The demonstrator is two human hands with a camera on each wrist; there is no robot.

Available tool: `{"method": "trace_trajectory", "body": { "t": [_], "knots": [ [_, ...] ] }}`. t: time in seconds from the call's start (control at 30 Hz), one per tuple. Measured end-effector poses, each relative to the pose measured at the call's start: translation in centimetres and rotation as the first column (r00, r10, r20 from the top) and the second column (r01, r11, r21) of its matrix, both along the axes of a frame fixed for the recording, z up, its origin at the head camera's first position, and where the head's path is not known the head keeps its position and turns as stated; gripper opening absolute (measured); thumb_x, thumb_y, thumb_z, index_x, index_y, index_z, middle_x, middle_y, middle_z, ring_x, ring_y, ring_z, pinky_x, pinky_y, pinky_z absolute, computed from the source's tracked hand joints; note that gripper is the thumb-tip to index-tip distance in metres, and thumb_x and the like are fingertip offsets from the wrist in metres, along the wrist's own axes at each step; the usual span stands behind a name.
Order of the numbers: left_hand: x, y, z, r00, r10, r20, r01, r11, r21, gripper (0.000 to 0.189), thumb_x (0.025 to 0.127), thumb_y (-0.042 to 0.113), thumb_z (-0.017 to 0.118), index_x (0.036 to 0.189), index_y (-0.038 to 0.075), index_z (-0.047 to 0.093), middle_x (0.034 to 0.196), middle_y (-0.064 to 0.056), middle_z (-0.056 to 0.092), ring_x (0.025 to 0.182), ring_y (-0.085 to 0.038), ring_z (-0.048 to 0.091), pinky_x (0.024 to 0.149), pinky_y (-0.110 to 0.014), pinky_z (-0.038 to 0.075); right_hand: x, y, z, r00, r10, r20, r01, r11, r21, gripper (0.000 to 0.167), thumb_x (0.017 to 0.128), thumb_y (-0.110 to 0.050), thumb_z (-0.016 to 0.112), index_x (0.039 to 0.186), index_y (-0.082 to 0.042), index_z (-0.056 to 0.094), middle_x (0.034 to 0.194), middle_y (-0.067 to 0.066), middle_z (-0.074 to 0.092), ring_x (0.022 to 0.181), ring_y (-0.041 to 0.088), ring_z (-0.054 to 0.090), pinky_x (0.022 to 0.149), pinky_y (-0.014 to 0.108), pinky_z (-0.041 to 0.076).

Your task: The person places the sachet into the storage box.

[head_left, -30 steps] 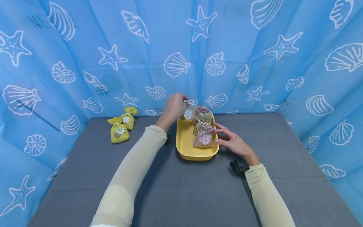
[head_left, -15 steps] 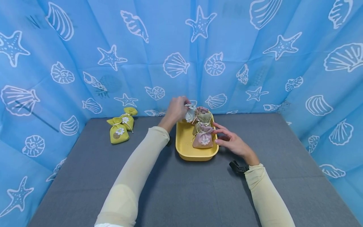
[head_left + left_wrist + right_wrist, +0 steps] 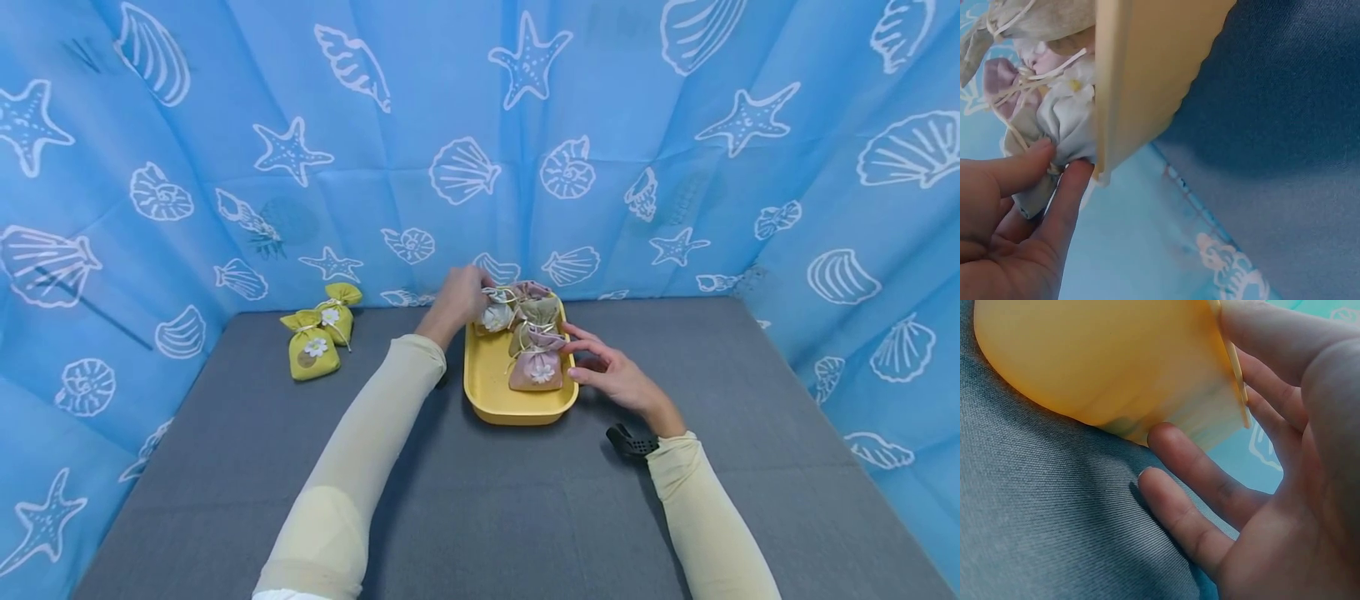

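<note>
My left hand (image 3: 459, 302) pinches a pale grey-blue drawstring pouch (image 3: 497, 312) at its gathered neck. This pouch (image 3: 1067, 122) sits inside the back left corner of the yellow tray (image 3: 486, 392), with a white flower on its front. Along the tray's right side stand other pouches in a row: a pink one (image 3: 537, 371) in front, an olive-beige one (image 3: 538, 312) behind it and a mauve one (image 3: 531, 289) at the back. My right hand (image 3: 618, 379) touches the tray's right rim, its fingers spread and fairly straight along the wall.
Two yellow-green pouches with white flowers, a front one (image 3: 313, 354) and a back one (image 3: 339, 317), lie on the grey cloth-covered table (image 3: 510, 508) to the left. A blue curtain (image 3: 405, 108) with shell and starfish prints hangs behind the table and along both sides.
My left hand has lowered the grey-blue pouch from above the back of the tray into its back left corner, still pinching the neck. The right hand has stayed at the rim.
</note>
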State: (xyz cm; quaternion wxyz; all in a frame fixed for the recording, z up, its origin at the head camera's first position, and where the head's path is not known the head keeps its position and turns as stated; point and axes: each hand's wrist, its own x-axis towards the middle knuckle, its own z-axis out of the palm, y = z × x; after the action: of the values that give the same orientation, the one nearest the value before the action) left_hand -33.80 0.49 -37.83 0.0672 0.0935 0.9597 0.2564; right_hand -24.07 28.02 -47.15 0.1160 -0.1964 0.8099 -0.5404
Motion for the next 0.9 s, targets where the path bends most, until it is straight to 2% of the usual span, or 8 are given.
{"method": "trace_trajectory", "body": {
  "t": [0.13,0.27,0.37,0.5,0.7,0.9],
  "knots": [
    [0.1,-0.4,0.1,0.999,-0.033,-0.004,0.033,0.999,0.028,0.025,0.101,0.007,0.058,0.122,0.012,0.071,0.126,-0.008,0.07,0.106,-0.023,0.067,0.088,-0.039,0.057,0.1,0.0,0.0,1.0,-0.008,-0.006,0.008,1.0,0.016,0.036,0.101,-0.022,0.065,0.136,-0.014,0.06,0.173,-0.002,0.018,0.159,0.038,0.015,0.096,0.013,0.046],
    [0.2,-1.1,0.5,0.999,-0.051,0.003,0.05,0.994,0.095,0.028,0.099,0.017,0.067,0.126,0.01,0.068,0.132,-0.01,0.067,0.119,-0.027,0.064,0.098,-0.042,0.055,0.1,0.0,0.0,1.0,-0.01,-0.004,0.01,1.0,0.023,0.037,0.101,-0.023,0.065,0.137,-0.015,0.06,0.173,-0.003,0.017,0.159,0.039,0.015,0.097,0.014,0.046],
    [0.3,-1.9,0.9,0.998,-0.056,-0.013,0.057,0.991,0.122,0.034,0.098,0.023,0.069,0.129,0.009,0.065,0.134,-0.009,0.065,0.124,-0.028,0.062,0.102,-0.044,0.053,0.1,0.1,0.0,1.0,-0.007,-0.004,0.007,1.0,0.015,0.038,0.101,-0.022,0.065,0.138,-0.014,0.059,0.173,-0.002,0.017,0.154,0.043,0.026,0.095,0.016,0.049],
    [0.6,-3.3,1.5,0.998,-0.051,-0.032,0.055,0.987,0.148,0.037,0.1,0.025,0.066,0.134,0.01,0.063,0.136,-0.009,0.064,0.127,-0.028,0.06,0.103,-0.045,0.052,0.1,0.1,0.0,1.0,-0.008,-0.007,0.008,1.0,0.006,0.038,0.101,-0.019,0.064,0.138,-0.013,0.059,0.173,-0.001,0.016,0.15,0.044,0.033,0.094,0.017,0.051],
    [1.7,-6.2,2.2,0.997,-0.012,-0.073,0.023,0.988,0.151,0.037,0.102,0.023,0.062,0.137,0.011,0.061,0.138,-0.007,0.063,0.126,-0.028,0.061,0.099,-0.044,0.054,0.2,0.1,0.0,1.0,-0.013,-0.013,0.013,1.0,0.026,0.037,0.102,-0.017,0.063,0.138,-0.014,0.058,0.173,-0.001,0.017,0.146,0.042,0.039,0.096,0.018,0.049],
    [2.9,-9.3,2.4,0.988,0.076,-0.132,-0.056,0.988,0.146,0.035,0.103,0.022,0.059,0.137,0.012,0.061,0.139,-0.007,0.063,0.13,-0.03,0.058,0.103,-0.048,0.051,0.1,0.0,-0.2,0.999,-0.016,-0.034,0.017,0.999,0.033,0.036,0.102,-0.016,0.063,0.138,-0.014,0.059,0.173,-0.001,0.017,0.153,0.036,0.029,0.101,0.014,0.042]
  ]
}}
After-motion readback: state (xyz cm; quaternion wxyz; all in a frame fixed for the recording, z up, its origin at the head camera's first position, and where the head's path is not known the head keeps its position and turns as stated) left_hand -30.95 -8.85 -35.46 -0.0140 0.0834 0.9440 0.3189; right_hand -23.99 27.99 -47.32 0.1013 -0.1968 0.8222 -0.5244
